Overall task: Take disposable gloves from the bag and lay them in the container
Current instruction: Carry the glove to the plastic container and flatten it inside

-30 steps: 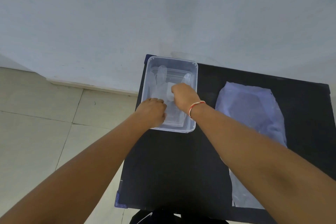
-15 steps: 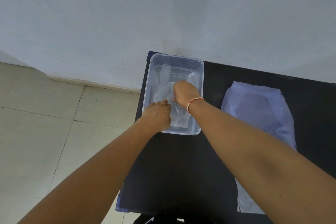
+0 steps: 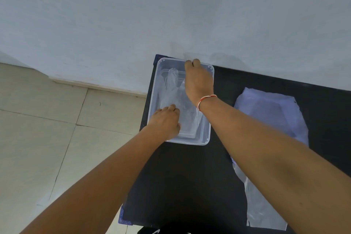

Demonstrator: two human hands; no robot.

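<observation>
A clear plastic container (image 3: 154, 89) stands at the far left corner of the black table. Transparent disposable gloves (image 3: 171, 89) lie flat inside it, fingers pointing to the wall. My left hand (image 3: 165, 122) rests in the near end of the container, fingers down on the glove's cuff. My right hand (image 3: 197, 80) reaches over the far end, fingers curled down at the far rim; whether it pinches the glove is hidden. The pale plastic bag (image 3: 269, 118) lies flat to the right, partly under my right forearm.
The black table (image 3: 182, 180) butts against a white wall at the back. Its left edge drops to a tiled floor (image 3: 47, 138). A dark object with a white mark (image 3: 155, 231) shows at the bottom edge.
My right hand has slid from the middle of the container toward its far rim, along the glove. My left hand stays pressed at the near end.
</observation>
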